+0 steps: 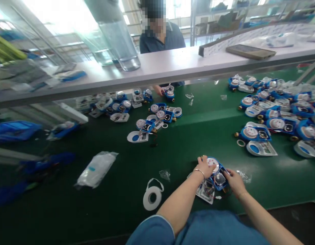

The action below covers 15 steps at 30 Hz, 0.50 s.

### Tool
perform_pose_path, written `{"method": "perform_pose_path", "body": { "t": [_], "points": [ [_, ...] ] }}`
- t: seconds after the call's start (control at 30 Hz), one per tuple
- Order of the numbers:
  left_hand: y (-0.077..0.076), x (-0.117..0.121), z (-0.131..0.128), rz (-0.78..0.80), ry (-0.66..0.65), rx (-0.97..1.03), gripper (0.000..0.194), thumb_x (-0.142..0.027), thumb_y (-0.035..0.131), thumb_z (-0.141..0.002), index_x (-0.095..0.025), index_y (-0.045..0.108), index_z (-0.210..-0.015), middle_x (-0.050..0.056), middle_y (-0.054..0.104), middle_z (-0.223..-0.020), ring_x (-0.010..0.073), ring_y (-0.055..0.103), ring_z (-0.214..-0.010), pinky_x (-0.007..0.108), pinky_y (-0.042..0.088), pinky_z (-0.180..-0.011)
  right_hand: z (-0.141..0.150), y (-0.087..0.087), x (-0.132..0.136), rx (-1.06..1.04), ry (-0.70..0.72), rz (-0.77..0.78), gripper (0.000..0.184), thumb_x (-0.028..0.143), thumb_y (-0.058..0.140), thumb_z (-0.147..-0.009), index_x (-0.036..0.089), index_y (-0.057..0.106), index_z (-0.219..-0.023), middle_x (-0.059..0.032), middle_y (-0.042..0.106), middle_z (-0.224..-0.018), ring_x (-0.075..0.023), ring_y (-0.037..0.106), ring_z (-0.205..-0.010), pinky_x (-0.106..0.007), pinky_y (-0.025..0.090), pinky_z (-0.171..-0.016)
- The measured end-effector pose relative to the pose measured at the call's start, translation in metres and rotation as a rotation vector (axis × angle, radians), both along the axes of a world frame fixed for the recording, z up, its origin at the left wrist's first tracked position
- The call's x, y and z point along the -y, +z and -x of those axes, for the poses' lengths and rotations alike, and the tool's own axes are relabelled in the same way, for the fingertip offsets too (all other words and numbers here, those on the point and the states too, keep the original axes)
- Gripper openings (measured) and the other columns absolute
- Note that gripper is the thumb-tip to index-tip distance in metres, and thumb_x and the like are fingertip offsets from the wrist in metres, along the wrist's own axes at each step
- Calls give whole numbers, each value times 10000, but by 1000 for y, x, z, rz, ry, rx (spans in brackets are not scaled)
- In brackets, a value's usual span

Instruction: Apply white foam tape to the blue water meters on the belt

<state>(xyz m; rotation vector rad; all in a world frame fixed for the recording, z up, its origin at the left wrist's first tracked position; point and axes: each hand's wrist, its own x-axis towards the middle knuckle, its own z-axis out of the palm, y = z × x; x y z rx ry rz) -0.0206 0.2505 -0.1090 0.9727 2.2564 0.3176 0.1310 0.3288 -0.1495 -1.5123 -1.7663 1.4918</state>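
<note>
A blue water meter [219,179] with a round white dial and a brass fitting lies on the green table close to my body. My left hand [204,167] grips it at the dial end, fingers curled over the rim near the brass. At the opposite side, my right hand [236,183] pinches the blue housing's edge; its fingertips are partly hidden. Beneath and left of the meter is a white cover [206,191] with wiring inside. Thin wires and a small white connector [218,197] lie just below the housing.
A white tape roll [152,198] and a plastic-wrapped packet [97,169] lie to the left. Several meters [277,123] crowd the right; others [160,115] stand mid-table. A raised shelf [170,63] spans the back, with a person [161,37] behind it, one hand at another meter.
</note>
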Motion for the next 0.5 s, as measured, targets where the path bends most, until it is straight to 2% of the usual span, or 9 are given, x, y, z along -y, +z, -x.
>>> {"method": "perform_pose_path", "body": {
  "t": [0.1, 0.17, 0.2, 0.3, 0.4, 0.5],
  "points": [
    [14, 70, 18, -22, 102, -132, 550, -491, 352, -815, -280, 225, -1307, 78, 309, -1327, 234, 428, -1147, 331, 356, -961, -2, -3, -9, 0, -38, -15, 281, 378, 619, -674, 127, 662, -791, -62, 641, -601, -210, 603, -573, -314, 471, -538],
    [22, 131, 34, 30, 205, -211, 443, -353, 274, -861, -239, 279, -1288, 89, 329, -1319, 234, 386, -1178, 355, 322, -992, 0, 0, -20, 5, -68, -49, 304, 392, 597, -709, 124, 658, -838, -74, 642, -628, -201, 602, -586, -312, 477, -546],
    [24, 161, 42, 75, 257, -232, 417, -299, 274, -858, -214, 329, -1262, 106, 357, -1297, 242, 399, -1163, 368, 349, -965, 1, 2, -27, 10, -80, -75, 315, 395, 581, -735, 121, 647, -877, -76, 644, -669, -190, 603, -610, -309, 484, -565],
    [16, 232, 60, 196, 362, -253, 446, -189, 349, -802, -171, 370, -1247, 141, 377, -1288, 288, 434, -1113, 425, 396, -895, 0, 13, -50, 43, -108, -197, 292, 364, 516, -825, 139, 581, -1001, -70, 621, -908, -152, 593, -763, -312, 499, -678],
    [-7, 260, 69, 240, 394, -255, 481, -168, 375, -780, -174, 365, -1261, 122, 336, -1340, 294, 413, -1137, 456, 346, -944, -6, 26, -71, 92, -120, -356, 269, 325, 478, -860, 166, 534, -1070, -66, 541, -1104, -166, 554, -914, -343, 489, -761],
    [-25, 262, 71, 237, 397, -253, 497, -168, 393, -769, -183, 366, -1265, 98, 367, -1325, 273, 407, -1146, 430, 334, -964, -7, 39, -80, 124, -103, -508, 273, 318, 466, -864, 175, 531, -1088, -69, 522, -1139, -184, 539, -958, -351, 482, -777]
  ]
}}
